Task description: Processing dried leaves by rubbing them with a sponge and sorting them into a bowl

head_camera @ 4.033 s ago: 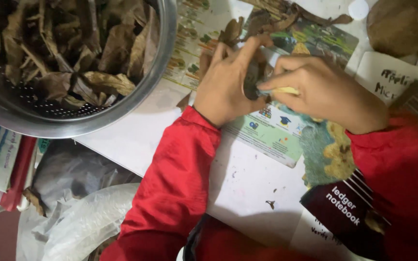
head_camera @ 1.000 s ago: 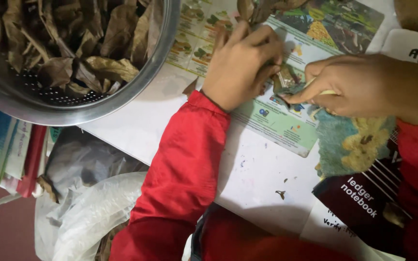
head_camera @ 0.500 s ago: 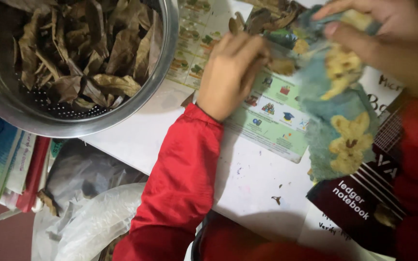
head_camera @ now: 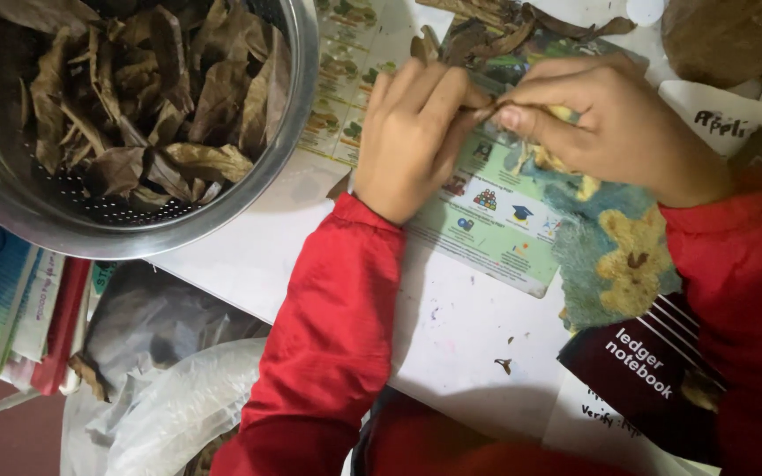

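A thin dry brown leaf piece (head_camera: 484,113) is held between the left hand (head_camera: 416,132) and the right hand (head_camera: 606,123), just above a colourful printed sheet (head_camera: 487,229) on the white worktop (head_camera: 460,326). Both hands are closed narrow on the piece, with the fingertips pinched at each end. The piece looks very dry, so it could be snapped or crumbled if it is squeezed too hard, and bits could be dropped onto the sheet; a small crumb (head_camera: 504,364) is already seen on the worktop. More dry leaves (head_camera: 496,31) are piled just behind the hands and could be knocked about by a wrist. A metal strainer bowl (head_camera: 288,132) full of dry leaves is set to the left, hanging partly past the worktop edge above a plastic bag (head_camera: 178,414) and some books (head_camera: 11,308). It could be tipped off if it is bumped by the red sleeve (head_camera: 328,335).
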